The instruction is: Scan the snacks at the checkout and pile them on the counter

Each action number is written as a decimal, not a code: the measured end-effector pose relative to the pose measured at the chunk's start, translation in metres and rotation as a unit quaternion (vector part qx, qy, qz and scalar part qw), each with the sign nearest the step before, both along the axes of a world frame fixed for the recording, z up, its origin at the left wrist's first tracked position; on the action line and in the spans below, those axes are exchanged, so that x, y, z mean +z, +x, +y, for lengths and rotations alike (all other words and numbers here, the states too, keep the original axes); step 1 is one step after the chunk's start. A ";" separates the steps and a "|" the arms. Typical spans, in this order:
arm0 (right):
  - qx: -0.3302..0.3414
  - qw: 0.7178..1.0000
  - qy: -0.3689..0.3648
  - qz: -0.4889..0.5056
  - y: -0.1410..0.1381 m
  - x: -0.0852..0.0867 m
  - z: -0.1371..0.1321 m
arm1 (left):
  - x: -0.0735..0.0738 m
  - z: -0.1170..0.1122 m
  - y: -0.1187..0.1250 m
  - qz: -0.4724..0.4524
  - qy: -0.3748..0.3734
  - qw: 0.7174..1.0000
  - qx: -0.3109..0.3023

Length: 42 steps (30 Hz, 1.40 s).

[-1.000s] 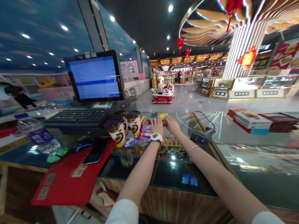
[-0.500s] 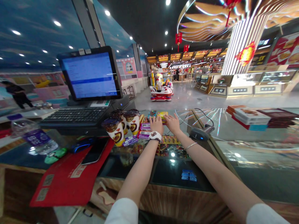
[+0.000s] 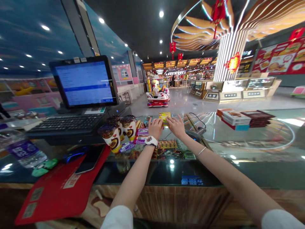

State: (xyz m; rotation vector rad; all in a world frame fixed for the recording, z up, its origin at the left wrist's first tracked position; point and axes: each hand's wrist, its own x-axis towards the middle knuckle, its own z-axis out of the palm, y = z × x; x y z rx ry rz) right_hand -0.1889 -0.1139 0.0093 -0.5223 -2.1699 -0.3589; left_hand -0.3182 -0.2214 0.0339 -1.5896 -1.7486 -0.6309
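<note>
A small yellow packet stands out at the back of the glass counter, between my two hands. My left hand, with a white watch at the wrist, grips its left side with bent fingers. At the packet's right edge, my right hand pinches it, some fingers raised. Purple-wrapped snack bars lie just left of my left hand, with smaller purple sticks nearer me. Several lidded cups with brown and yellow print stand further left. My hands hide part of the packet.
On the left are a monitor, a keyboard, a mouse, a phone on a red mat and a water bottle. A handheld scanner lies by my right forearm. Stacked boxes stand at right.
My view has turned slightly right. Both hands have closed in on the yellow packet, which now shows more clearly between them. The cups and snack bars keep their places on the counter.
</note>
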 end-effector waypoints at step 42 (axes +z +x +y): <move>0.014 0.998 0.031 0.046 0.136 0.018 0.014 | 0.010 0.007 0.070 0.026 0.061 0.985 -0.161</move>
